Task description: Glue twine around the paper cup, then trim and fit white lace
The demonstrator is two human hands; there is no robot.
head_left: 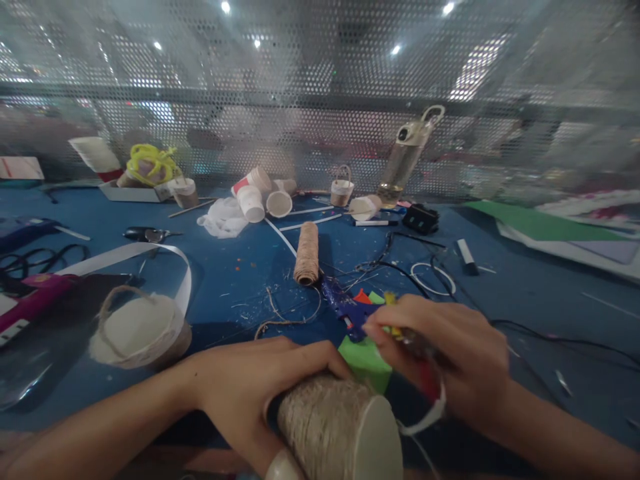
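Observation:
My left hand (255, 387) is wrapped round a paper cup covered in wound jute twine (335, 427), which lies on its side near the table's front edge with its flat base turned right. My right hand (445, 360) is closed just above and right of the cup, pinching small coloured pieces, with a red bit and a white strip hanging from it; motion blur hides exactly what they are. A green foam piece (365, 360) lies between both hands. A blue glue gun (350, 307) rests just beyond my right fingers.
A twine spool (307, 253) lies mid-table. A twine-wrapped basket cup (140, 330) sits at left beside a pink tool (35, 300). Paper cups (260, 193), scissors (147, 234), a water bottle (407, 157), black cables (400, 260) and green paper (540, 223) crowd the blue table (240, 267) before a mesh wall.

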